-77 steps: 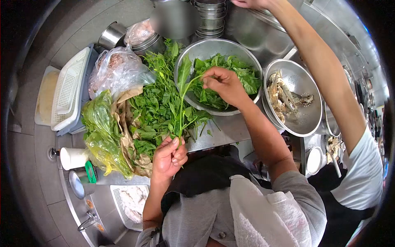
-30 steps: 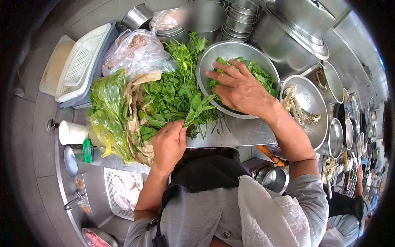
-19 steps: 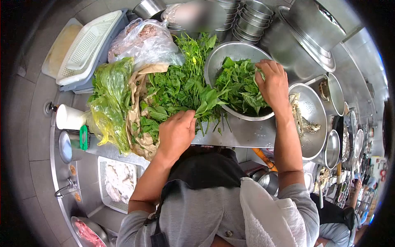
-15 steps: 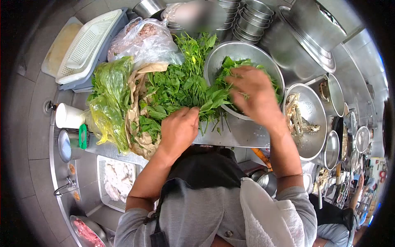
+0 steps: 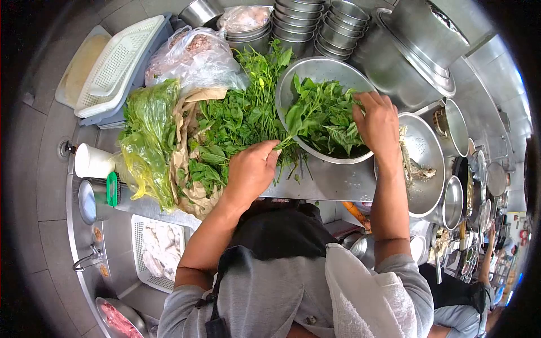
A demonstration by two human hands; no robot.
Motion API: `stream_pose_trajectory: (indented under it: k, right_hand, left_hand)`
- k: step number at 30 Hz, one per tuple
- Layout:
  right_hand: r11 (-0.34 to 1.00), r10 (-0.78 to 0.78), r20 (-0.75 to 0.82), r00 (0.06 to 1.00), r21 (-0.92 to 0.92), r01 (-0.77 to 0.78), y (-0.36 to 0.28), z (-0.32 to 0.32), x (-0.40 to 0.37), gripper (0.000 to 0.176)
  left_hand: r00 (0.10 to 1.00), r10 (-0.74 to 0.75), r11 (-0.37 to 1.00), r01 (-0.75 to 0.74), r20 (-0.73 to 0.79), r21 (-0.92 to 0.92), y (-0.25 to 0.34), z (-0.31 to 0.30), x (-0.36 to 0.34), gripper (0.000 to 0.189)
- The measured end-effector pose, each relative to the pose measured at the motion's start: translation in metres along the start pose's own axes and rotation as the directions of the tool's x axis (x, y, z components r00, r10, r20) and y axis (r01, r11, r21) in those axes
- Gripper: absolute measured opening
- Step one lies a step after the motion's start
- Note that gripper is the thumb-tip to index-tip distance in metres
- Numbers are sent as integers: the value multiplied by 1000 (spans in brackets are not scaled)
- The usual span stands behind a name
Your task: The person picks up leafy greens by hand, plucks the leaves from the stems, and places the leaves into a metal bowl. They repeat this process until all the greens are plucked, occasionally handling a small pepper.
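Observation:
My left hand [image 5: 252, 170] is closed on the stem of a leafy green sprig [image 5: 297, 117], whose leaves reach over the left rim of a metal bowl [image 5: 287, 79]. Picked green leaves [image 5: 332, 112] fill much of the bowl. At the bowl's right side my right hand [image 5: 376, 121] has its fingers bent together near the leaves; whether anything is between them is hidden. A heap of stemmed greens [image 5: 242, 115] lies left of the bowl on brown paper [image 5: 183, 121].
Bagged greens [image 5: 151, 112] and a plastic bag of meat [image 5: 194, 59] lie at left. A colander [image 5: 425, 194] with fish bones stands right of the bowl. Stacked metal bowls [image 5: 341, 28] and a large pot [image 5: 389, 62] are behind. Part of another person [image 5: 462, 298] shows at lower right.
My right hand has moved right, from over the leaves to the bowl's right rim, and its fingers have drawn together. My left hand has shifted slightly right with the sprig's stem.

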State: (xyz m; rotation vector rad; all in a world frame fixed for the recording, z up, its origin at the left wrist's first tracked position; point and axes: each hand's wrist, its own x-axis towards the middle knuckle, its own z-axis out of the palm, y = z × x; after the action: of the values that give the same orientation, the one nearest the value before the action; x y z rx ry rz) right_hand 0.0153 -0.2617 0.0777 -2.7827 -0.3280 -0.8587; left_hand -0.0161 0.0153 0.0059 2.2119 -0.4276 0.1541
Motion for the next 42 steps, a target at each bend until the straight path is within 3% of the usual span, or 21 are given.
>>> stream_pose_trajectory:
  k: [2, 3, 5, 8, 11, 14, 15, 16, 17, 18, 19, 20, 22, 24, 25, 28, 31, 33, 36, 39, 42]
  right_hand:
    - [993, -41, -75, 996, -118, 32, -5, -9, -6, 20]
    - [996, -82, -30, 996, 15, 83, -12, -13, -7, 28]
    - [947, -316, -20, 949, 61, 316, -43, -12, -11, 26]
    - [901, -426, 179, 887, 172, 399, -62, 1, -23, 21]
    - [898, -409, 152, 900, 243, 367, -65, 12, -36, 19]
    - [880, -272, 107, 956, 429, 202, -59, 29, -53, 19]
    - [889, -170, 14, 985, 434, 147, -52, 29, -52, 21]
    - [855, 72, 65, 995, 511, -95, -43, 23, -51, 20]
    - [873, 186, -42, 982, 466, -146, -34, 17, -45, 14]
    - [887, 209, -102, 973, 438, -145, -24, 13, -38, 10]
    - [914, 239, -61, 969, 352, -204, -18, 5, -31, 11]
    - [943, 206, -51, 977, 279, -184, -10, 7, -27, 16]
    - [989, 80, -76, 994, 130, -70, -8, 17, -17, 20]
    - [991, 9, -83, 997, 133, 2, -27, 25, -17, 22]
    - [990, -31, -90, 995, 137, 43, -40, 30, -15, 24]
    - [901, -105, 23, 994, 426, 85, -84, 52, -30, 29]
    - [797, -261, 148, 954, 591, 126, -125, 88, -44, 26]
    - [760, -327, 295, 898, 647, 64, -151, 106, -47, 21]
    - [818, -379, 473, 795, 574, 48, -178, 155, -48, 19]
    - [912, -336, 558, 759, 395, 113, -191, 204, -49, 18]
    - [911, -281, 604, 746, 413, 8, -191, 204, -42, 14]
  left_hand:
    - [1000, 3, 1000, -3, -4, -11, 1, 3, 2, 21]
    - [999, 35, 999, -34, -15, 12, 3, 4, 4, 21]
    - [995, 94, 994, -92, -22, 64, 9, 5, 4, 20]
    - [990, 144, 985, -144, 4, 92, 21, 1, 2, 20]
    - [994, 97, 995, -98, 55, 3, 12, 6, -15, 21]
    - [995, 19, 988, -4, 95, -154, 8, 7, -30, 23]
    - [995, -32, 980, 49, 89, -195, 6, 7, -32, 24]
    - [993, -86, 967, 103, 82, -235, 4, 7, -35, 24]
    - [968, -214, 922, 244, 129, -301, -2, 7, -34, 29]
    - [982, -188, 934, 183, 13, -306, -7, 7, -27, 30]
    - [982, -160, 945, 123, -101, -303, -11, 9, -17, 30]
    - [969, -126, 954, 60, -211, -292, -17, 12, -5, 31]
    - [965, -148, 969, 98, -218, -225, -32, 22, 23, 40]
    - [965, -256, 966, 253, -61, -49, -39, 33, 42, 50]
    - [978, -138, 989, 144, -157, 26, -42, 40, 39, 55]
    - [983, 60, 991, -37, -175, 130, -42, 32, 9, 52]
    - [998, -26, 988, 34, -57, 150, -56, 16, -41, 30]
    - [984, -142, 959, 164, -110, 230, -80, 3, -69, 22]
    - [895, -420, 816, 444, -150, 370, -97, -24, -86, 23]
    - [880, -454, 770, 466, -138, 437, -117, -28, -87, 25]
    - [885, -387, 809, 460, -258, 367, -125, -25, -86, 19]
